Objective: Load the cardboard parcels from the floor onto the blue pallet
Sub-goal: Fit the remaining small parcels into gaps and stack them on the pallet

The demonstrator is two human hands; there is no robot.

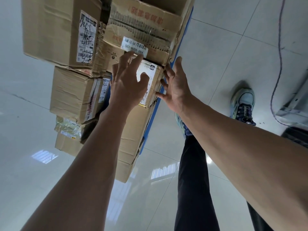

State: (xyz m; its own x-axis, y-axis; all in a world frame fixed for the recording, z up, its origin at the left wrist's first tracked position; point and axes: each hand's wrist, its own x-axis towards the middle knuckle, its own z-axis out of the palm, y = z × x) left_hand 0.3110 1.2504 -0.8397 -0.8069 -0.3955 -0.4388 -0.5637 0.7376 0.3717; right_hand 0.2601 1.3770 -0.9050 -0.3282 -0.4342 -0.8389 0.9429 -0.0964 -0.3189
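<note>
- Left hand lies flat on the small parcel, fingers spread, not gripping it.
- Right hand is loose and open at the parcel's 3 o'clock edge.

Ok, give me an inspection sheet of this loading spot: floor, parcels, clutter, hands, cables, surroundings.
Surface: glossy pale tiled floor, with the blue pallet on it.
Job's things: cardboard parcels stacked on the pallet; a small parcel with a white label is among them.
Clutter: nothing seen.
Hands: left hand spread on the small parcel's top; right hand open, fingertips at its right side.
Cables: one thin cable runs across the floor, right.
Surroundings: person's shoe, dark trousers, grey metal frame at the right edge.
</note>
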